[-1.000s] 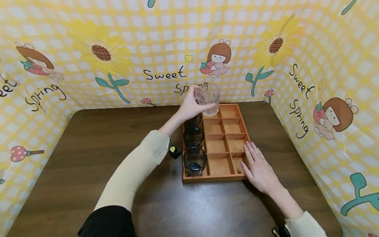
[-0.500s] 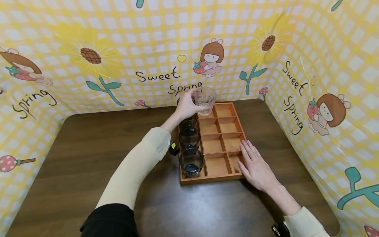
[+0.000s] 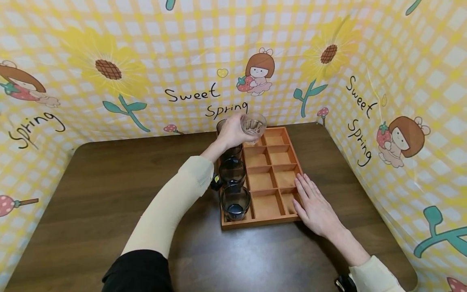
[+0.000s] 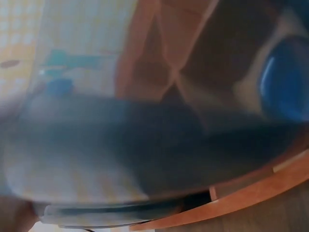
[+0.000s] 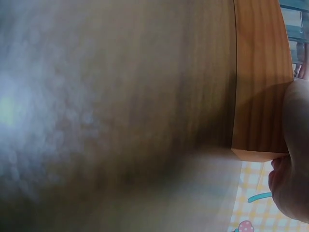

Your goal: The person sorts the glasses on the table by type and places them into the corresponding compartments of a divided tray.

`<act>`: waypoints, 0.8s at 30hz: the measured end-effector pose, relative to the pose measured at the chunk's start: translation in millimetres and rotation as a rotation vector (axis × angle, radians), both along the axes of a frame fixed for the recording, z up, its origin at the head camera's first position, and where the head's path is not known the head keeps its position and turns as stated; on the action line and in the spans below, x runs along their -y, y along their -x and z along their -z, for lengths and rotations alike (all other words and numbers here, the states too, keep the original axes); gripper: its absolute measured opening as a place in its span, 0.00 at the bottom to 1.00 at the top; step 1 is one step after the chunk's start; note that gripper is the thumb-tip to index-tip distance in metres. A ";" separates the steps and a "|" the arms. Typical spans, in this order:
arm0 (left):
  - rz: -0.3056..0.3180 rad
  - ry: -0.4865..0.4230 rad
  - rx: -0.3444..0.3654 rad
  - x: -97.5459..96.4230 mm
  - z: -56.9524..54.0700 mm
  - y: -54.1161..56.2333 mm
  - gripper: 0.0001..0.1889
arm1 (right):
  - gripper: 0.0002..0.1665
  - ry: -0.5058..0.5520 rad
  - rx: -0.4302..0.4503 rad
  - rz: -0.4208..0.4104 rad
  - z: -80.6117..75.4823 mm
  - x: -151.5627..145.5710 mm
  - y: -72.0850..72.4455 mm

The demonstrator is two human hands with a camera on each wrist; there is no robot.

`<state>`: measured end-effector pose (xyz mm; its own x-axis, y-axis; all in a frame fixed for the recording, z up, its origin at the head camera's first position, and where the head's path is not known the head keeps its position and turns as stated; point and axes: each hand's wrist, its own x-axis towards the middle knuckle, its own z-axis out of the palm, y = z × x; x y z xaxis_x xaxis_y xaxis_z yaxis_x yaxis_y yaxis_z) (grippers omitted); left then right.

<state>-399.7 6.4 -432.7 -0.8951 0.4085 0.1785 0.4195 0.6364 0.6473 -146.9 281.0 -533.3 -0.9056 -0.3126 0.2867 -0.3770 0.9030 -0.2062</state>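
Observation:
A clear glass is in my left hand, its thumb and fingers around the side. It is over the far middle compartment of a wooden divided tray; whether it touches the bottom I cannot tell. Several dark tinted glasses stand in the tray's left column, the far ones partly hidden by the left hand. My right hand rests with straight fingers on the tray's near right edge. In the right wrist view, part of that hand lies against the tray's wooden side. Blurred tinted glass fills the left wrist view.
The tray stands on a dark brown wooden table, with bare tabletop on both sides. A yellow checked cloth with printed flowers and figures closes off the back and sides.
The clear glass has come down towards the far middle compartment in my left hand, and its mouth now faces me more. My right hand stays on the tray; the head view shifted slightly.

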 end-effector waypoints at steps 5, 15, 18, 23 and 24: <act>-0.055 0.133 -0.068 -2.0 2.3 -2.3 0.45 | 0.41 -0.008 0.003 0.001 1.1 0.1 0.3; -0.108 0.272 -0.050 -5.2 1.2 -3.2 0.45 | 0.41 0.006 0.011 0.008 1.8 0.2 -0.2; -0.114 0.283 -0.041 -5.2 2.4 -3.4 0.50 | 0.41 0.006 0.014 0.001 1.9 0.1 -0.1; -0.102 0.326 -0.026 -9.1 2.1 -1.7 0.49 | 0.40 0.013 -0.005 -0.005 1.4 -0.5 0.4; -0.102 0.335 -0.023 -10.8 1.7 -1.1 0.49 | 0.40 0.017 -0.008 -0.005 1.8 -0.8 0.6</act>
